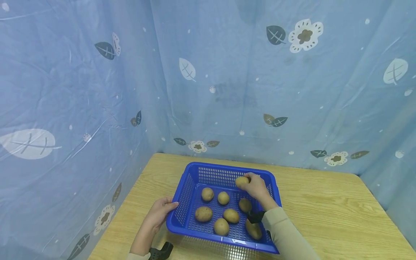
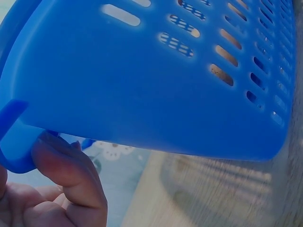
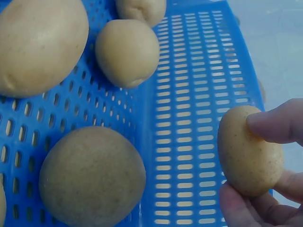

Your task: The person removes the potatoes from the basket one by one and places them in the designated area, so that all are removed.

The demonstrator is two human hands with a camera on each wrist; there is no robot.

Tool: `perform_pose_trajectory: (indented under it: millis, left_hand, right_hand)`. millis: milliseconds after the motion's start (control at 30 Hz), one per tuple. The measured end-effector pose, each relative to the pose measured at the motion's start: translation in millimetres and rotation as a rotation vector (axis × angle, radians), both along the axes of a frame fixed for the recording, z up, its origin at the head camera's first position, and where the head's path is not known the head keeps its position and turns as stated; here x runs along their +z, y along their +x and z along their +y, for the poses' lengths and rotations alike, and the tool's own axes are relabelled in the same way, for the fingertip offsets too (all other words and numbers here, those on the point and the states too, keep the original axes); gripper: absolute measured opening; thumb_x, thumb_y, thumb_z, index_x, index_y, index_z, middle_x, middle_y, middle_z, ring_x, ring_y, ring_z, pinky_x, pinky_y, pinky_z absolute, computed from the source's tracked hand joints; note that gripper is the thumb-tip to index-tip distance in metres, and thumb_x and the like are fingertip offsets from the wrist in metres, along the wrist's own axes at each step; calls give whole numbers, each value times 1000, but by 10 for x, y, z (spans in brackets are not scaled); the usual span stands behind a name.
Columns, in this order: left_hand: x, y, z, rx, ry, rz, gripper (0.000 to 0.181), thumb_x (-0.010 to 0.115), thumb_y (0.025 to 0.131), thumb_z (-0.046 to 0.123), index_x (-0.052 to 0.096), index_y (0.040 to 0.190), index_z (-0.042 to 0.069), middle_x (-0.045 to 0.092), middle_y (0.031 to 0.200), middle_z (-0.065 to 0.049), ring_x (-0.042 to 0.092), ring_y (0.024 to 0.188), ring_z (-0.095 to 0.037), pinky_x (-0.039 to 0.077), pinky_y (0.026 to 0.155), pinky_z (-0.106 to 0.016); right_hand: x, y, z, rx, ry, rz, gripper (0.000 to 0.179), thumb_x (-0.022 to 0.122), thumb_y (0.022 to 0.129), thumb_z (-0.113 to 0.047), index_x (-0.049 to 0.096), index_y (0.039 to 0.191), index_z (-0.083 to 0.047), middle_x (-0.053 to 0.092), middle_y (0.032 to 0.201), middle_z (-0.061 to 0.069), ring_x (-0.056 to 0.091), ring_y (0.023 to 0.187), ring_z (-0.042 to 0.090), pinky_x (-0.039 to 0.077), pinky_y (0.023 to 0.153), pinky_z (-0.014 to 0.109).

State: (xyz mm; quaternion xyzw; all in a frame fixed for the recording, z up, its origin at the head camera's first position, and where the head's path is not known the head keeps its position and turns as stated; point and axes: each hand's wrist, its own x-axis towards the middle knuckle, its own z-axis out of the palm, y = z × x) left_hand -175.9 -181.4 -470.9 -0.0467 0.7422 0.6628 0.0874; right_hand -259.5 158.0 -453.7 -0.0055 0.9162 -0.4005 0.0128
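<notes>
A blue plastic basket [image 1: 214,239] with slotted walls stands on the table, several potatoes [image 1: 203,214] spread over its floor. My left hand [image 1: 159,213] grips the basket's left rim; in the left wrist view its curled fingers [image 2: 71,175] hook under that rim. Above the basket's far right part, my right hand [image 1: 258,186] holds one potato [image 1: 241,181]. The right wrist view shows this potato [image 3: 248,151] pinched between thumb and fingers, beside the slotted wall. A darker round potato [image 3: 92,177] lies on the basket floor nearby. My right sleeve and wrist strap partly cover the basket's right side.
The wooden table [image 1: 328,206] extends to the right of the basket and a little to its left. A blue curtain [image 1: 227,90] with leaf and flower prints hangs behind the table and along its left side.
</notes>
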Motion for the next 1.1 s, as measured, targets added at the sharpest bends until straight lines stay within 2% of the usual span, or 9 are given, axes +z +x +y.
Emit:
perform_pose_trajectory:
  millis: [200, 600, 900, 1100]
  left_hand:
    - [-11, 22, 12, 6, 14, 2, 35, 54, 95, 14, 51, 111, -17, 69, 92, -18, 70, 84, -26, 59, 74, -33]
    - [-18, 11, -1, 0, 5, -19, 33, 54, 94, 15, 52, 110, -14, 69, 93, -17, 69, 85, -23, 58, 76, -30]
    - [14, 0, -15, -13, 20, -7, 34, 54, 95, 15, 50, 110, -15, 68, 92, -16, 68, 84, -22, 58, 75, -30]
    - [2, -1, -18, -17, 27, -5, 33, 53, 96, 14, 49, 111, -15, 68, 93, -16, 69, 84, -23, 59, 75, -31]
  right_hand:
    - [13, 4, 2, -1, -51, 48, 50, 71, 80, -14, 55, 124, 4, 61, 116, 22, 61, 96, 30, 54, 74, 40]
    - [84, 38, 50, -27, -145, 60, 50, 69, 82, -13, 53, 128, 0, 61, 115, 21, 61, 95, 29, 54, 71, 36]
    - [137, 74, 85, -33, -204, 64, 55, 68, 85, -20, 49, 133, -1, 58, 125, 22, 57, 112, 35, 53, 84, 43]
    - [172, 98, 99, -43, -229, 90, 55, 69, 85, -19, 49, 133, -1, 58, 125, 22, 57, 113, 35, 54, 84, 41]
